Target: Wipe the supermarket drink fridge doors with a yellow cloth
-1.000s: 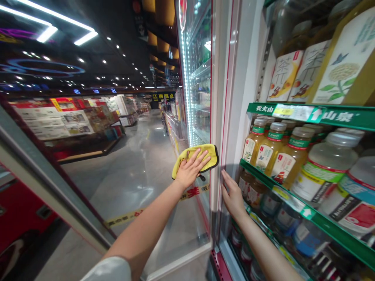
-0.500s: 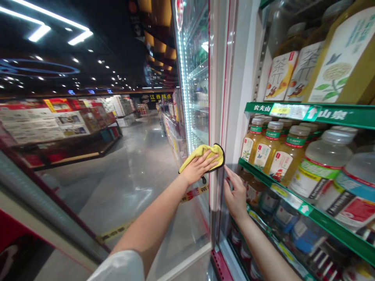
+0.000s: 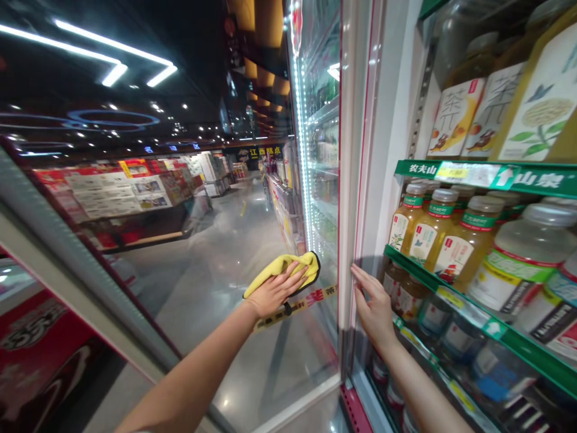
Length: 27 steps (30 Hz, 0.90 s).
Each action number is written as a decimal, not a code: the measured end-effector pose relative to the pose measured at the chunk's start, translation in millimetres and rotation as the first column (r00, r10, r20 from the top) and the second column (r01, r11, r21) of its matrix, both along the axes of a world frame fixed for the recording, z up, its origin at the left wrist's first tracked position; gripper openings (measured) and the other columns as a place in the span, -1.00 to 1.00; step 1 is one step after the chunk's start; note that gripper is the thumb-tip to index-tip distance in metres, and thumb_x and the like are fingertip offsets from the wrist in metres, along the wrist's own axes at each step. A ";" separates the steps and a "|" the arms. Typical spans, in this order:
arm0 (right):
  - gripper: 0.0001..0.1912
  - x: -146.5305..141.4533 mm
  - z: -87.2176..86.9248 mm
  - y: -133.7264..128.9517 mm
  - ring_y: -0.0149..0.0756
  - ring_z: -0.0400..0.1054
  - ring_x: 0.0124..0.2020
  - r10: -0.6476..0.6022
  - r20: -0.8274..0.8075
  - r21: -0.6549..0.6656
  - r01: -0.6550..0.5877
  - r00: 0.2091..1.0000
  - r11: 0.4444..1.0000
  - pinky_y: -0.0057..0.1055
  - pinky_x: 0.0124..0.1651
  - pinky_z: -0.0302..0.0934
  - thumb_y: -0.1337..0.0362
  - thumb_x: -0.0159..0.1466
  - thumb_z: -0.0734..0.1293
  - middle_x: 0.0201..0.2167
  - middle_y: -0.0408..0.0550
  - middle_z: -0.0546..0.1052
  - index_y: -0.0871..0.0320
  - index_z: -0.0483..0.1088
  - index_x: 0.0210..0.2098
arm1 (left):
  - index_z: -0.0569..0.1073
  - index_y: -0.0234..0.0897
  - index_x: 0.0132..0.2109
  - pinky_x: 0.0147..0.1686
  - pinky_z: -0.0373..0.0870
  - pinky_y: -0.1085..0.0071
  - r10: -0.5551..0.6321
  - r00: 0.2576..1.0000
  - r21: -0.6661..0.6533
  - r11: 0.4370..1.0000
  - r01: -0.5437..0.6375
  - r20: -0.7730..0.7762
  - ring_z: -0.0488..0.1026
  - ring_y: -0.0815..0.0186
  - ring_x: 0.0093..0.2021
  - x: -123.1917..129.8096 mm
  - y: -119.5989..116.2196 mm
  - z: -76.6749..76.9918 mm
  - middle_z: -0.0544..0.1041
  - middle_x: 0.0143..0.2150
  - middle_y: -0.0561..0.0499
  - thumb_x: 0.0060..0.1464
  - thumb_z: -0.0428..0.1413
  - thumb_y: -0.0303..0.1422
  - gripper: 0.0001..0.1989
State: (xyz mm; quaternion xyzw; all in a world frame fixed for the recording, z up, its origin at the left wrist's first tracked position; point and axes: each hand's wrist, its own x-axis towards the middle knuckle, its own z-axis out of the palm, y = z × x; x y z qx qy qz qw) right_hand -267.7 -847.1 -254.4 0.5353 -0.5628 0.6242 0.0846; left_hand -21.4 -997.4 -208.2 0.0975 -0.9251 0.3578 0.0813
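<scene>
A yellow cloth (image 3: 280,264) with a black edge lies against the glass door (image 3: 293,355). My left hand (image 3: 274,293) is spread flat on top of it, pressing it to the pane. Over at the white door frame (image 3: 348,180), my right hand (image 3: 373,304) touches the edge with its fingertips, holding nothing, its fingers partly apart. A small dark object (image 3: 287,309) shows just below the cloth. A yellow strip with writing (image 3: 315,296) runs across the glass beneath my left hand.
Bottles of tea (image 3: 455,240) and water fill green-edged shelves (image 3: 487,173) on the right. Through the glass, stacked boxes (image 3: 108,192) stand at the left. A red case (image 3: 40,337) is at the lower left.
My left hand and the cloth have moved left and down over the glass, away from the door frame. My right hand stays by the frame. The view has shifted a little left.
</scene>
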 end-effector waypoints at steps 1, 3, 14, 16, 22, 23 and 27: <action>-0.59 5.9 1.3 -0.8 -0.14 0.43 0.18 0.019 -0.004 0.003 -0.019 1.000 1.000 -0.06 0.22 0.34 0.32 0.37 0.19 0.14 0.04 0.55 0.04 0.49 0.13 | 0.02 -0.17 0.48 0.29 0.12 0.32 -0.001 1.000 -0.007 1.000 0.001 0.003 -0.04 0.14 0.50 0.2 -2.3 -0.9 -0.03 0.53 0.08 0.22 -0.03 -0.44 -0.29; -0.60 16.8 1.5 -1.4 -0.15 0.43 0.17 0.057 -0.014 0.009 -0.057 0.998 0.998 -0.06 0.21 0.34 0.31 0.38 0.19 0.14 0.03 0.55 0.03 0.50 0.12 | -0.02 -0.13 0.49 0.25 0.19 0.32 0.015 1.000 -0.014 1.000 -0.015 -0.003 -0.04 0.14 0.50 8.9 -6.9 -3.9 -0.05 0.53 0.09 0.22 0.02 -0.38 -0.26; -0.68 67.7 -2.7 -26.6 -0.12 0.48 0.12 0.153 -0.025 0.018 -0.153 0.988 0.988 -0.07 0.15 0.41 0.29 0.36 0.26 0.09 0.05 0.58 0.03 0.54 0.04 | 0.00 0.18 0.45 0.42 -0.50 -0.19 0.233 0.909 0.004 0.969 -0.247 -0.346 -0.08 -0.06 0.51 107.1 -31.4 15.7 0.18 0.46 0.05 0.16 0.18 -0.03 -0.19; -0.69 78.9 -0.4 -34.5 -0.14 0.50 0.10 0.175 -0.060 -0.017 -0.176 0.983 0.984 -0.12 0.11 0.44 0.33 0.37 0.25 0.07 0.06 0.59 0.04 0.53 0.03 | 0.06 0.18 0.44 0.35 -0.68 -0.26 0.269 0.853 0.000 0.954 -0.301 -0.447 -0.16 -0.13 0.51 107.5 -32.2 6.4 0.19 0.45 0.02 0.14 0.18 0.02 -0.21; -0.62 100.8 9.9 -53.6 -0.20 0.51 0.07 0.263 -0.340 -0.049 -0.297 0.903 0.954 -0.20 0.08 0.45 0.44 0.38 0.21 0.07 0.06 0.59 0.07 0.46 0.11 | 0.13 0.20 0.41 0.41 -0.64 -0.10 0.186 0.950 -0.060 0.977 -0.207 -0.251 -0.18 0.00 0.52 132.0 -34.5 -28.5 0.17 0.45 0.09 0.05 0.29 -0.11 -0.15; -0.62 102.8 11.7 -56.6 -0.21 0.50 0.09 0.283 -0.373 -0.054 -0.325 0.883 0.944 -0.19 0.10 0.44 0.44 0.38 0.21 0.07 0.07 0.59 0.08 0.45 0.12 | 0.14 0.21 0.41 0.42 -0.61 -0.09 0.199 0.948 -0.054 0.974 -0.218 -0.249 -0.15 0.02 0.52 137.9 -34.5 -32.9 0.18 0.45 0.09 0.03 0.31 -0.12 -0.15; -0.61 109.4 8.8 -65.7 -0.20 0.45 0.14 0.353 -0.412 -0.018 -0.395 0.840 0.919 -0.14 0.16 0.41 0.43 0.39 0.20 0.11 0.06 0.57 0.09 0.43 0.15 | 0.28 0.11 0.36 0.42 -0.54 -0.16 0.334 0.800 -0.041 0.913 -0.407 -0.498 -0.16 -0.06 0.52 149.6 -28.6 -64.6 0.26 0.42 -0.02 -0.08 0.38 -0.10 -0.14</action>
